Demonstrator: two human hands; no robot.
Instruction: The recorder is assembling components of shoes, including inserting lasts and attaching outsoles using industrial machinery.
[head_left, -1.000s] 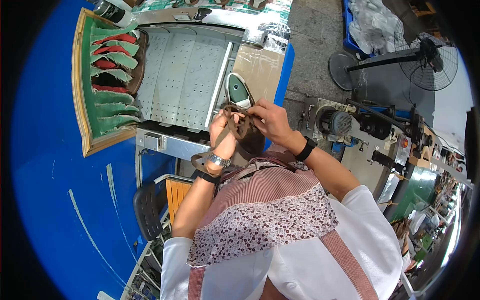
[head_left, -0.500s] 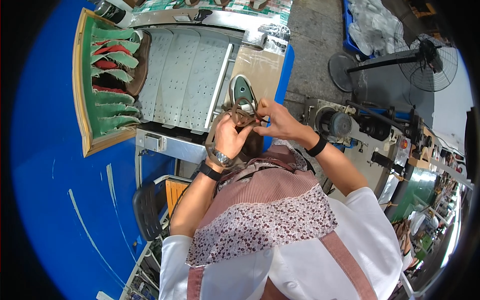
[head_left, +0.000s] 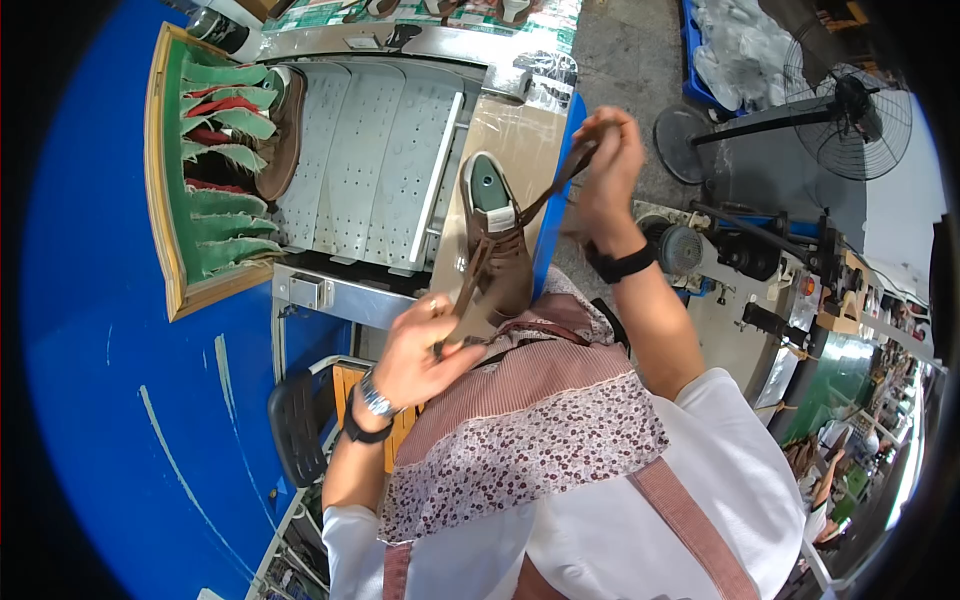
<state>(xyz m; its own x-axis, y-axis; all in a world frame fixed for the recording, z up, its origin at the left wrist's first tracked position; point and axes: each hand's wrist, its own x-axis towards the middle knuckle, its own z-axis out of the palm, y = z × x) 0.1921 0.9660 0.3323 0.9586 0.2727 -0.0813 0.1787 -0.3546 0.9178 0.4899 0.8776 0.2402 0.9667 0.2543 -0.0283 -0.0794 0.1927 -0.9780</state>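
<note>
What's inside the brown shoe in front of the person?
A green piece with a round hole shows in the opening of the brown shoe. Whatever lies deeper, toward the toe, can't be seen: the shoe itself covers it.

Grey floor (head_left: 625, 70) stretches past the right edge of the tan work surface (head_left: 515, 135), where a black pedestal fan (head_left: 858, 97) stands near a blue crate (head_left: 690, 60). A scratched blue panel (head_left: 100, 300) spreads well beyond the left edge; a chair (head_left: 298, 430) with orange slats sits off the near left corner.
</note>
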